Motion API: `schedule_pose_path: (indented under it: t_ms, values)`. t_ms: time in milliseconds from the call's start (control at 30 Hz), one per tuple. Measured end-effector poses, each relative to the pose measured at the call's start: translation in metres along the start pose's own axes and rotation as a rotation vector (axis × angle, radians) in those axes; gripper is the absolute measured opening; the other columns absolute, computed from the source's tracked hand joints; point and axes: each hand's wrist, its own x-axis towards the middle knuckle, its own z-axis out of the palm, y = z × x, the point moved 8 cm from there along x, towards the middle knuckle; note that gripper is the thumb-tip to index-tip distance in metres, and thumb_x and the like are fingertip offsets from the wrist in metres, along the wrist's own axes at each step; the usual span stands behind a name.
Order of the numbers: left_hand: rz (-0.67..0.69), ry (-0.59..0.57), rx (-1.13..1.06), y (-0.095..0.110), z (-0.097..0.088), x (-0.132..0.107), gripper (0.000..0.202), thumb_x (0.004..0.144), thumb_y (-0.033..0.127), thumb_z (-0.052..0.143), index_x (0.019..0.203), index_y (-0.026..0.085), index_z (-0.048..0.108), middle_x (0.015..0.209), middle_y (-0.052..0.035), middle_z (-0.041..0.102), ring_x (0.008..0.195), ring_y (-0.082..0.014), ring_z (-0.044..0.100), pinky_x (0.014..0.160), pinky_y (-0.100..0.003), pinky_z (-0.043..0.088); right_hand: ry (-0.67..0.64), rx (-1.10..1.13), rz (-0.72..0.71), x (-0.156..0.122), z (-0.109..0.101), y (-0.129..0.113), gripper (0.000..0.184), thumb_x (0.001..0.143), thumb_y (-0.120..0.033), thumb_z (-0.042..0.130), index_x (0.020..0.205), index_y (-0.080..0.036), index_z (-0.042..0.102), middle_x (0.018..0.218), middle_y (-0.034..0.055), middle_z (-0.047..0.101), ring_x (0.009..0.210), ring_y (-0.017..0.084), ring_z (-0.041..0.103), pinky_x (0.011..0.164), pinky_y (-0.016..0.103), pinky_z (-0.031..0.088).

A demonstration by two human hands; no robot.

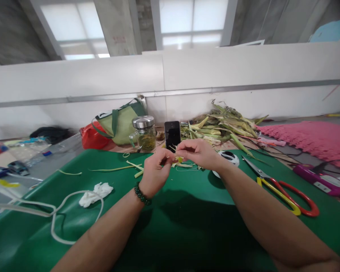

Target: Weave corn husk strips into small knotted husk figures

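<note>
My left hand (154,172), with a dark green bead bracelet on its wrist, and my right hand (197,151) meet above the green mat (170,226). Both pinch a small yellow-green leaf strip piece (179,160) held between them. Thin pale strips (134,166) lie on the mat just left of my left hand. More strip pieces (187,166) lie under my right hand.
A pile of green husk leaves (223,126) lies behind, with a black phone (172,134) and a lidded glass jar (144,134). Red-and-yellow scissors (283,189) lie at the right. A white cord (53,211), crumpled tissue (96,192) and green bag (120,121) are at the left.
</note>
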Motion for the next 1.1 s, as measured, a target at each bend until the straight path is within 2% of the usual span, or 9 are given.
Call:
schedule_pose_path:
  t_ms: [133,300,400,567,700,867,1100]
  values:
    - [-0.059,-0.017,-0.03,-0.005,0.003,-0.001,0.004,0.078,0.019,0.056,0.076,0.017,0.059,0.067,0.0002,0.064,0.056,-0.01,0.057,0.053,-0.019,0.043,-0.071,-0.037,0.064,-0.002,-0.001,0.003,0.016,0.08,-0.027,0.057,0.076,-0.014,0.066,0.063,0.0001,0.061,0.054,0.008,0.051,0.048,0.018,0.036]
    - [0.017,-0.045,0.059,0.002,0.005,-0.002,0.01,0.077,0.013,0.053,0.069,0.017,0.058,0.063,0.0012,0.063,0.054,-0.0095,0.055,0.054,-0.019,0.042,-0.175,0.032,0.156,-0.006,0.002,0.013,0.019,0.08,-0.031,0.057,0.077,-0.015,0.067,0.063,0.0018,0.067,0.058,0.011,0.062,0.049,0.018,0.041]
    - [0.036,-0.067,0.094,0.001,0.009,-0.004,0.01,0.075,0.011,0.053,0.069,0.018,0.058,0.064,0.0014,0.063,0.056,-0.0099,0.055,0.055,-0.02,0.042,-0.239,0.075,0.193,-0.007,0.003,0.018,0.016,0.078,-0.028,0.057,0.075,-0.015,0.067,0.061,0.0013,0.068,0.059,0.013,0.065,0.048,0.018,0.041]
    - [0.099,-0.092,0.116,0.002,0.013,-0.006,0.012,0.075,0.009,0.052,0.07,0.018,0.058,0.066,0.0013,0.063,0.059,-0.0103,0.056,0.058,-0.02,0.044,-0.246,-0.005,0.198,-0.006,0.003,0.018,0.013,0.076,-0.019,0.054,0.068,-0.016,0.064,0.054,-0.0004,0.066,0.056,0.013,0.065,0.045,0.017,0.04]
    - [0.089,-0.102,0.099,0.004,0.013,-0.005,0.013,0.076,0.009,0.05,0.069,0.019,0.057,0.066,0.0006,0.063,0.058,-0.0105,0.055,0.056,-0.021,0.044,-0.256,-0.01,0.191,-0.004,0.006,0.02,0.013,0.078,-0.017,0.051,0.069,-0.017,0.061,0.054,-0.0013,0.065,0.055,0.012,0.065,0.047,0.018,0.044]
    - [0.102,-0.091,0.096,0.006,0.009,-0.003,0.013,0.078,0.012,0.051,0.069,0.018,0.058,0.066,0.0004,0.063,0.058,-0.0104,0.055,0.056,-0.02,0.043,-0.259,0.189,0.234,-0.005,0.009,0.024,0.016,0.082,-0.024,0.051,0.07,-0.017,0.057,0.061,-0.001,0.066,0.056,0.012,0.066,0.051,0.02,0.049]
    - [0.167,-0.127,0.159,0.006,0.011,-0.005,0.015,0.078,0.009,0.051,0.069,0.019,0.059,0.066,0.0015,0.062,0.061,-0.0105,0.055,0.06,-0.02,0.043,-0.339,0.155,0.205,-0.008,0.009,0.022,0.018,0.081,-0.033,0.059,0.078,-0.016,0.063,0.066,0.001,0.067,0.062,0.014,0.068,0.053,0.019,0.05]
